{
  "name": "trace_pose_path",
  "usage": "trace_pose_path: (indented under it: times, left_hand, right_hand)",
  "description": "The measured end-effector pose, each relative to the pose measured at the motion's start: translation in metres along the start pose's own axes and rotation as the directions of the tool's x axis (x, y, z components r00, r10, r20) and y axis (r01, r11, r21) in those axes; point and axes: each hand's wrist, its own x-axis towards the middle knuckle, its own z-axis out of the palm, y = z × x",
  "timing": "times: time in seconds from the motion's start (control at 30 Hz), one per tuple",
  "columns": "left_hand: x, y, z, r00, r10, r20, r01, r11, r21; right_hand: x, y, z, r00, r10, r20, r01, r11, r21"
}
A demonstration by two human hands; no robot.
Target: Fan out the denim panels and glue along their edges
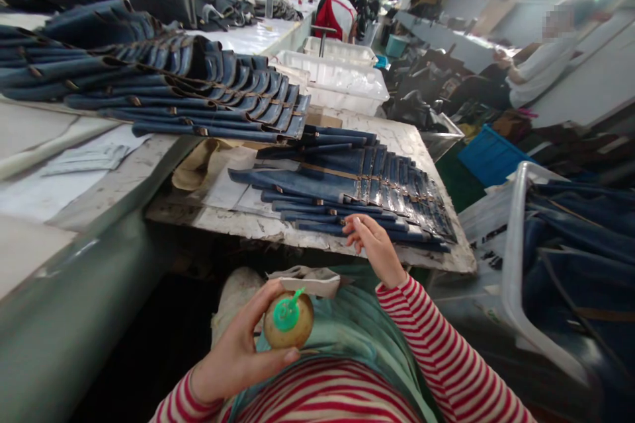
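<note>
My left hand (243, 350) is wrapped around a round, yellowish squeeze bottle (297, 336) with a green nozzle cap, held upright over my lap. Its nozzle points up towards me. At the front edge of the small worktable, my right hand (371, 241) hovers by a fanned row of dark blue bag-like panels (342, 162). Its fingers are loosely bent and apart, with nothing visible in them; whether the fingertips touch the panels I cannot tell. The panels overlap, with brown strips and a shiny surface towards the right.
A larger overlapping pile of blue panels (163, 89) lies on the left bench. White plastic bins (342, 79) stand behind the worktable (218, 221). To the right is a clear bin (516, 264) with blue pieces, near a blue crate (489, 155). Other people work farther off.
</note>
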Motion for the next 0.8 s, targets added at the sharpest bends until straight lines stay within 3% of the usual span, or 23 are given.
trace_pose_path:
  times: [0.03,0.07,0.1,0.13,0.2,0.23,0.27,0.33,0.4,0.43,0.53,0.6,0.7,0.8]
  left_hand:
    - [0.0,-0.001,0.0,1.0,0.009,-0.011,-0.009,1.0,0.001]
    - [0.001,0.001,0.0,1.0,0.02,-0.018,-0.02,1.0,-0.007]
    - [0.003,0.005,0.0,0.999,0.03,-0.028,-0.031,0.999,-0.02]
    - [0.005,0.011,0.0,0.999,0.036,-0.034,-0.037,0.999,-0.036]
    - [0.01,0.025,0.002,1.0,0.027,-0.007,-0.027,0.997,-0.069]
    - [0.012,0.031,0.003,0.999,0.012,0.032,-0.01,0.996,-0.083]
    - [0.014,0.037,0.003,0.997,-0.005,0.077,0.012,0.995,-0.096]
    - [0.016,0.044,0.005,0.987,-0.036,0.158,0.055,0.991,-0.119]
    - [0.015,0.043,0.005,0.98,-0.057,0.191,0.083,0.988,-0.13]
    - [0.014,0.04,0.004,0.978,-0.067,0.198,0.094,0.987,-0.13]
    - [0.01,0.03,0.002,0.974,-0.095,0.204,0.122,0.985,-0.123]
    - [0.007,0.025,0.001,0.98,-0.121,0.159,0.14,0.983,-0.115]
    - [0.006,0.025,0.001,0.987,-0.116,0.111,0.124,0.99,-0.067]
    - [0.008,0.029,0.001,0.988,-0.076,0.138,0.077,0.997,-0.001]
  right_hand:
    - [-0.007,0.005,0.002,0.989,0.107,0.103,-0.107,0.994,-0.003]
    - [-0.016,0.011,0.005,0.947,0.22,0.233,-0.222,0.975,-0.017]
    - [-0.025,0.018,0.01,0.865,0.327,0.381,-0.337,0.941,-0.041]
    - [-0.035,0.025,0.015,0.748,0.406,0.526,-0.443,0.894,-0.06]
    - [-0.05,0.038,0.027,0.511,0.437,0.74,-0.617,0.786,-0.038]
    - [-0.054,0.044,0.032,0.451,0.405,0.796,-0.683,0.73,0.016]
    - [-0.055,0.048,0.038,0.439,0.365,0.821,-0.733,0.674,0.093]
    - [-0.049,0.051,0.045,0.531,0.314,0.787,-0.764,0.578,0.285]
    - [-0.036,0.047,0.047,0.63,0.329,0.703,-0.742,0.523,0.419]
    - [-0.029,0.043,0.047,0.658,0.354,0.665,-0.731,0.514,0.45]
    - [-0.013,0.027,0.047,0.706,0.42,0.571,-0.699,0.543,0.466]
    - [-0.006,0.018,0.047,0.763,0.425,0.487,-0.642,0.585,0.495]
    - [0.002,0.01,0.047,0.871,0.396,0.291,-0.489,0.626,0.608]
    - [0.008,0.006,0.043,0.92,0.369,0.134,-0.358,0.647,0.673]
